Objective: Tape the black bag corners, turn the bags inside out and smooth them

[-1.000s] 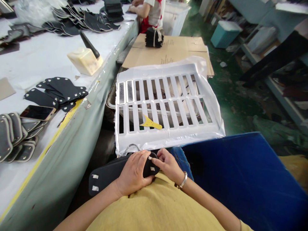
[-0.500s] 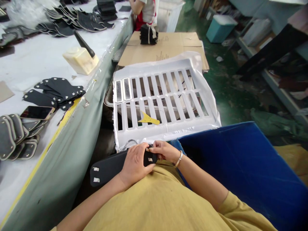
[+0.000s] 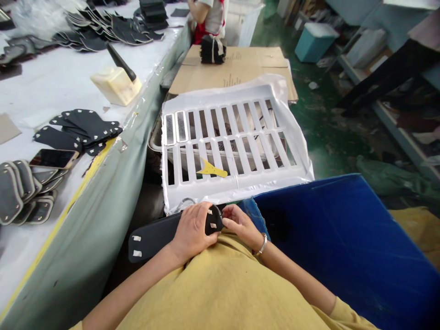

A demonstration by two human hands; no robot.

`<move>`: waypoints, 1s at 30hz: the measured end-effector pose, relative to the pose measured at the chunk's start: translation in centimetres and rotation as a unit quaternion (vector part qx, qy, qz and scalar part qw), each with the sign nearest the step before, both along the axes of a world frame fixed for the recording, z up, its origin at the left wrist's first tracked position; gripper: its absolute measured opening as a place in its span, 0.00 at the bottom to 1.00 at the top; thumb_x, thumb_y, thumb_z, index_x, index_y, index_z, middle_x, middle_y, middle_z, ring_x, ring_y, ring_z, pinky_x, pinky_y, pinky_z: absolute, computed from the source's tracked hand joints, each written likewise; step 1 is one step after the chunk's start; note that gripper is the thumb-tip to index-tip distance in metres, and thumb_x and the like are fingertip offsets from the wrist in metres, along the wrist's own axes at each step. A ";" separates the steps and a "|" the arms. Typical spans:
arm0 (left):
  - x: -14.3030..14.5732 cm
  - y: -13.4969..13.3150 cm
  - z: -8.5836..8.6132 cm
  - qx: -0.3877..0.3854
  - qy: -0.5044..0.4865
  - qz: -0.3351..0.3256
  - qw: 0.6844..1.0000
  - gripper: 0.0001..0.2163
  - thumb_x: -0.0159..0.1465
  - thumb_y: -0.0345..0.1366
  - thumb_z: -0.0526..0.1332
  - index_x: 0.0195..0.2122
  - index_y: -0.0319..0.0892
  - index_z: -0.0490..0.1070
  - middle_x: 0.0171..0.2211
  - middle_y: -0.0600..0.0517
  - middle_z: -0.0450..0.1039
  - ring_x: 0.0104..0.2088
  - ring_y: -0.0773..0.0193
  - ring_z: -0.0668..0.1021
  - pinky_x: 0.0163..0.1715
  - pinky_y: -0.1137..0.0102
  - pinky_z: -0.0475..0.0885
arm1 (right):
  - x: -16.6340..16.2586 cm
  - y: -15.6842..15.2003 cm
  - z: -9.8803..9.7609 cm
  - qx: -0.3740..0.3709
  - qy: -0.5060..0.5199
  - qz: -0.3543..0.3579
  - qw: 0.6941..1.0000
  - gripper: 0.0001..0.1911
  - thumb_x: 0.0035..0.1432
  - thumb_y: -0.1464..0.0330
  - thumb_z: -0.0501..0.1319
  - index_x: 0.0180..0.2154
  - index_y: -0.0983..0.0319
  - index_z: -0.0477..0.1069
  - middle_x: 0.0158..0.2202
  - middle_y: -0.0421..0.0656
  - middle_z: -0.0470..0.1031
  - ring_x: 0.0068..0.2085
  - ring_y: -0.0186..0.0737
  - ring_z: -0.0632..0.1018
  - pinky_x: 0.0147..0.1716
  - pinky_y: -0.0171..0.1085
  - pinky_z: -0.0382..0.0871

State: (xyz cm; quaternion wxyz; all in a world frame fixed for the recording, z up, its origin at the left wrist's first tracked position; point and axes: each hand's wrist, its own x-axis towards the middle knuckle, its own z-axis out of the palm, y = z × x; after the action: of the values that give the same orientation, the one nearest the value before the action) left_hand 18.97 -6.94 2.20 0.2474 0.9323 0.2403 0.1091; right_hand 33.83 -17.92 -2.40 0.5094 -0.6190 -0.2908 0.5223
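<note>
A long black padded strip (image 3: 154,236) with rounded ends lies across my lap. Two small white tabs show near each end of it. My left hand (image 3: 193,231) is wrapped over the strip near its right end, thumb on the near side and fingers on the far side. At the tip of that end is my right hand (image 3: 243,228), with fingers curled and the thumb pressed towards them. Whatever these fingertips pinch is too small or hidden to make out.
Ahead stands a white slotted frame (image 3: 237,179) bearing a yellow forked piece (image 3: 213,169) and two framed strips (image 3: 181,126). Left is a table (image 3: 37,96) with black tabbed pieces (image 3: 84,128), a phone (image 3: 55,158) and a brush in a yellowish container (image 3: 115,87). A blue bin (image 3: 337,229) is right.
My right hand has drawn back slightly to the right from the tab near the strip's end to its tip. My left hand keeps its hold on the strip.
</note>
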 end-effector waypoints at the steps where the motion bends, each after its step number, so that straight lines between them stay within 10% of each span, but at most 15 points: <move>1: 0.0 0.0 -0.1 0.003 0.004 -0.004 1.000 0.27 0.49 0.37 0.63 0.50 0.39 0.59 0.46 0.44 0.68 0.47 0.52 0.70 0.48 0.58 0.65 | -0.2 0.1 0.2 0.005 -0.040 0.006 0.999 0.19 0.51 0.59 0.62 0.41 0.61 0.62 0.35 0.41 0.68 0.35 0.35 0.71 0.35 0.36 0.66; 19: -2.0 2.2 0.0 0.023 0.053 -0.103 0.993 0.44 0.47 0.39 0.64 0.62 0.35 0.44 0.52 0.39 0.65 0.52 0.50 0.68 0.55 0.56 0.58 | 0.3 1.9 2.1 -0.037 -0.158 0.094 0.982 0.24 0.50 0.60 0.62 0.47 0.63 0.60 0.43 0.47 0.68 0.41 0.41 0.73 0.41 0.42 0.69; 30: -9.5 4.8 0.8 -0.002 0.129 -0.037 0.991 0.49 0.48 0.44 0.65 0.64 0.39 0.35 0.57 0.39 0.61 0.57 0.54 0.65 0.59 0.56 0.49 | -0.6 5.6 5.2 0.115 -0.528 0.352 0.764 0.48 0.38 0.51 0.68 0.58 0.64 0.56 0.57 0.55 0.61 0.58 0.56 0.60 0.58 0.54 0.47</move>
State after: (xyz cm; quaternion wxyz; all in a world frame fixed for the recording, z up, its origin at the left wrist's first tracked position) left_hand 9.49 -2.13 3.04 0.2196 0.9465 0.2354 -0.0222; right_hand 33.23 -12.35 2.76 0.1234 -0.5879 -0.7691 0.2183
